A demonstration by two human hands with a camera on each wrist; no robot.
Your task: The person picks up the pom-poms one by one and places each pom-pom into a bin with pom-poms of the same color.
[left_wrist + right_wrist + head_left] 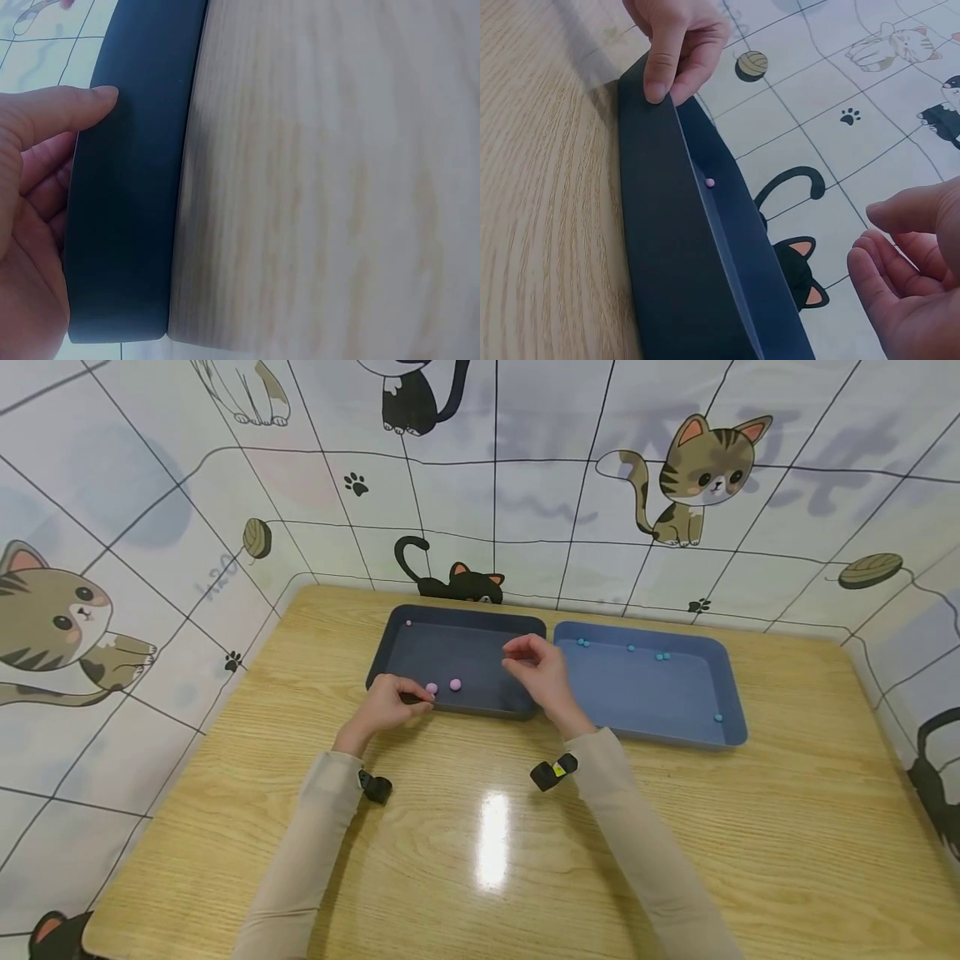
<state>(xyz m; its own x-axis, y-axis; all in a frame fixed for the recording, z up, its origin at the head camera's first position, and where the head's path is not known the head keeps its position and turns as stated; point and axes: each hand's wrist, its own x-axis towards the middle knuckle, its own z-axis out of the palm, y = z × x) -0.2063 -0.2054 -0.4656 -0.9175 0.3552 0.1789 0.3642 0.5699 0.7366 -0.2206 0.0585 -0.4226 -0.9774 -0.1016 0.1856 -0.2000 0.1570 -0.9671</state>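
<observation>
My left hand straddles the front wall of the dark tray, pinching its rim: the thumb lies against the outside, the other fingers reach inside, partly hidden by the wall. A pink ball sits right at these fingertips, with another pink ball just to its right. Above the right part of this tray hovers my right hand, fingers loosely bent. Between its thumb and fingertips the right wrist view shows a gap with nothing in it.
A smaller pink ball lies in the dark tray's far left corner. Close on the right stands a blue tray with several teal balls scattered along its far and right sides. Cat-printed cloth rises behind the wooden table.
</observation>
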